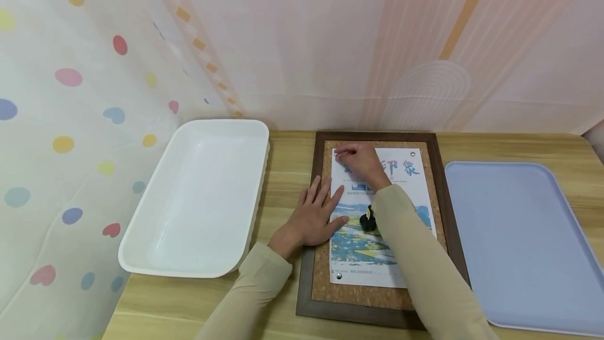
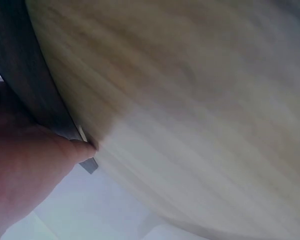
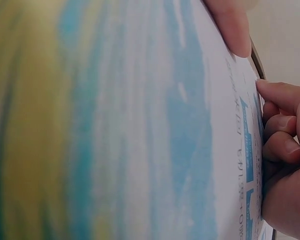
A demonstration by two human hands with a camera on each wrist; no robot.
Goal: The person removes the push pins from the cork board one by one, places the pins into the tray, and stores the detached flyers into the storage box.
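Note:
A poster [image 1: 351, 272] with blue, green and yellow scenery lies on a cork board [image 1: 321, 287] in a dark brown frame [image 1: 306, 282]. My right hand [image 1: 360, 162] is at its upper left corner, the thumb and index finger pinching a small, silvery push pin [image 1: 336, 154] that is mostly hidden; its other fingers [image 3: 285, 147] are curled. Silver pins sit at the poster's upper right [image 1: 412, 154] and lower left [image 1: 338, 276]. My left hand [image 1: 311, 219] rests with spread fingers across the frame's left side and the poster's edge. My right forearm hides the lower right corner.
A deep white tray [image 1: 212, 172] stands left of the board on the wooden table [image 1: 283, 161]. To the right lies a flat light-blue tray [image 1: 519, 235]. A small black thing with a yellow part [image 1: 367, 220] shows beside the right sleeve. A patterned curtain or wall covering [image 1: 302, 41] rises behind.

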